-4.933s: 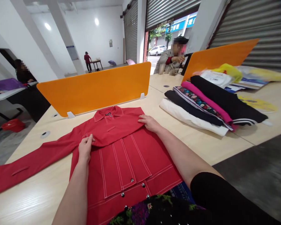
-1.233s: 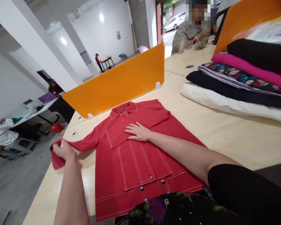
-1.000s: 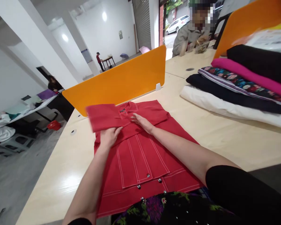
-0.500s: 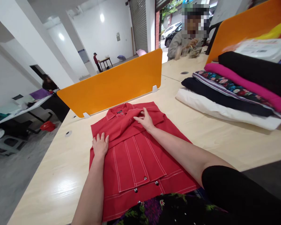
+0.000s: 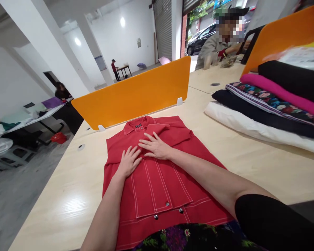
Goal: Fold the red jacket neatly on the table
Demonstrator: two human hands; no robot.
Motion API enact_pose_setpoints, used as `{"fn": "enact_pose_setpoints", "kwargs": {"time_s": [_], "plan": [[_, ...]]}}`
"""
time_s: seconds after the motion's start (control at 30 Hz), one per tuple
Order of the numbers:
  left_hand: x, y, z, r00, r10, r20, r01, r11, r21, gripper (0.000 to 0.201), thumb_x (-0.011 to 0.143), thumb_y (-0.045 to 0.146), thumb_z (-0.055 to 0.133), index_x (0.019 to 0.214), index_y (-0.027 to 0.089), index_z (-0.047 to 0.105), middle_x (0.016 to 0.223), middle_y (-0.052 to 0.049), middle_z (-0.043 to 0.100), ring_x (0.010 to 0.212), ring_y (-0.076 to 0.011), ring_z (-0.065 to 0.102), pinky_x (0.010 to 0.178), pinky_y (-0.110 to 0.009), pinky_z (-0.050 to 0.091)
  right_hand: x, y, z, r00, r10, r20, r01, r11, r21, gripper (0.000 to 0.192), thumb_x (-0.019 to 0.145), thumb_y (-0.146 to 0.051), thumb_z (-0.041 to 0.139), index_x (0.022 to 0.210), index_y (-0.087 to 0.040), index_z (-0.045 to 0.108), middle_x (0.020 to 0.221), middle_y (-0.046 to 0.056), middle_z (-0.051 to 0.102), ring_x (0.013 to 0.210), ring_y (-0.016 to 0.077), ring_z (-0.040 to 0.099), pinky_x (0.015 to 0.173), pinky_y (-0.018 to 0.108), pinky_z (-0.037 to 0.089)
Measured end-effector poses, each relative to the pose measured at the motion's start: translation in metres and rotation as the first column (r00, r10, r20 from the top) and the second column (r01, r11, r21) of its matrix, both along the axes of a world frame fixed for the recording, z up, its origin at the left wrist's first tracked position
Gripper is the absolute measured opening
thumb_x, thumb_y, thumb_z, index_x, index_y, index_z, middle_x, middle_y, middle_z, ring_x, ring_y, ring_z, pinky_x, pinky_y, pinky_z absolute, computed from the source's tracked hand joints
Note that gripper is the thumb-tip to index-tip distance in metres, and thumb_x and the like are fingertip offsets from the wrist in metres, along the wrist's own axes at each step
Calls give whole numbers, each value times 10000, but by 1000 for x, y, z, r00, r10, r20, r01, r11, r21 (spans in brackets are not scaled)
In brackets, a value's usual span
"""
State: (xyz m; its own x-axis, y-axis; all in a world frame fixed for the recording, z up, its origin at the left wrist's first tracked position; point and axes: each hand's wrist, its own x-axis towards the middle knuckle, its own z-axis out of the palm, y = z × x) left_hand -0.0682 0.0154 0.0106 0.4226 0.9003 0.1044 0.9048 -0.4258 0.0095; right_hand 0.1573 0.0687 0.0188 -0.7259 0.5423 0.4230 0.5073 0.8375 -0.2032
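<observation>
A red jacket (image 5: 157, 181) with white stitching lies flat on the pale wooden table (image 5: 251, 153), collar away from me, both sleeves folded across its chest. My left hand (image 5: 128, 161) rests flat on the folded sleeves, fingers spread. My right hand (image 5: 155, 146) lies palm down just beside it, nearer the collar. Neither hand holds anything. Metal snaps show along the hem near me.
An orange divider panel (image 5: 136, 94) stands behind the jacket. A stack of folded garments (image 5: 269, 108) in white, black, floral and pink lies at the right. A seated person (image 5: 217, 45) works at the far table; other people are further back at the left.
My left hand brought the left sleeve across the jacket's chest and let go. Both hands now press flat near the middle of the folded sleeves.
</observation>
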Motion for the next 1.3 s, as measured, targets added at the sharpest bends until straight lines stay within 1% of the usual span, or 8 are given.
{"fn": "enact_pose_setpoints", "kwargs": {"time_s": [0.23,0.4,0.53,0.63,0.77,1.0,1.17,1.3], "plan": [[9,-1,0,993,-107,40,110,991,-75,443,976,395,277,1389,338,429,1522,-4,338,1426,-215,202,1145,-525,171,3,-2,9,986,-68,153,60,996,61,384,918,-521,461,1016,-224,684,1146,85,652,1328,294,331,1098,618,6],[-15,11,-5,984,180,-3,-180,983,21,469,968,339,273,1403,255,426,1491,-54,390,1372,-278,319,1082,-559,290,8,2,23,937,-293,188,288,956,56,378,944,-456,433,919,-213,721,957,111,701,1105,297,487,1082,607,73],[-45,21,-15,970,204,-135,-183,971,152,435,900,169,321,1208,196,627,1390,-90,518,1328,-281,401,1064,-518,338,13,3,40,731,-597,330,648,759,-61,169,840,-192,568,865,-147,729,954,183,696,1022,330,552,982,570,242],[-53,24,-18,955,197,-223,-144,961,236,441,878,123,318,1124,177,680,1324,-97,579,1296,-272,445,1064,-473,352,21,6,48,620,-717,317,774,625,-101,229,830,-103,521,979,-130,693,1033,188,664,962,284,610,904,474,350],[-47,21,-13,894,246,-374,-146,950,276,455,878,108,327,1179,179,661,1367,-96,540,1294,-322,434,1045,-492,348,36,14,51,623,-723,300,782,588,-206,281,802,-89,557,1064,-128,652,1132,187,597,935,251,636,766,344,456],[-47,21,-11,845,278,-457,-165,948,271,464,886,127,329,1234,192,629,1427,-114,472,1249,-377,450,981,-518,355,47,19,61,686,-706,176,728,665,-169,331,808,-57,517,1095,-180,629,1161,123,597,1026,218,613,803,274,478],[-50,24,-14,843,285,-456,-164,944,288,485,892,130,284,1221,186,637,1430,-125,464,1211,-400,464,929,-531,366,54,26,62,595,-738,317,803,536,-261,322,752,-150,657,1073,-156,668,1019,164,670,992,298,634,795,378,517],[-50,23,-14,848,279,-451,-158,945,287,501,884,121,274,1227,184,634,1429,-127,465,1210,-398,460,929,-533,361,55,30,50,539,-793,285,839,477,-261,366,866,-261,567,1201,-119,604,1199,217,597,1112,330,573,849,433,495]]}}
